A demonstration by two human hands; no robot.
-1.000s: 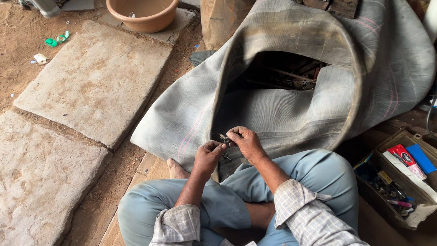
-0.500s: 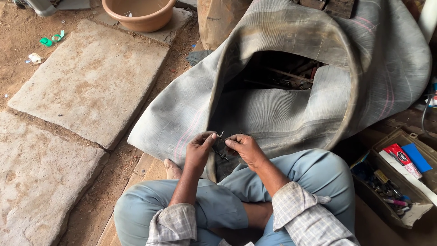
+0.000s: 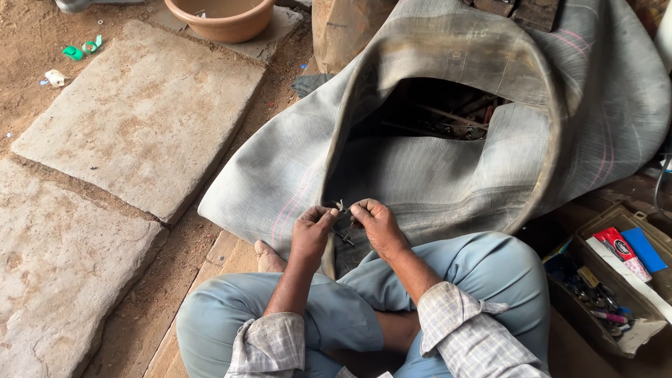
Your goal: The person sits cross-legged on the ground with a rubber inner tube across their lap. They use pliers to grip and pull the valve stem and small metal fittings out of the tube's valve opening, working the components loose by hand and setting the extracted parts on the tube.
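Note:
A large grey rubber inner tube (image 3: 448, 168) lies slumped in front of my crossed legs, its inner rim folded toward me. My left hand (image 3: 313, 229) and my right hand (image 3: 376, 222) meet at that rim, fingers pinched together. Between the fingertips sits a small metal valve piece (image 3: 341, 208) that sticks out of the rubber. Both hands press on it from either side. What lies under my fingers is hidden.
Flat stone slabs (image 3: 140, 112) cover the dirt ground at left. A terracotta-coloured basin (image 3: 222, 15) stands at the top. An open cardboard box of tools and small packets (image 3: 616, 280) sits at my right knee. Scrap metal shows inside the tube's hole (image 3: 448, 112).
The view has shifted slightly; my hands stay pinched at the same spot on the tube's rim, with small finger movements on the valve piece.

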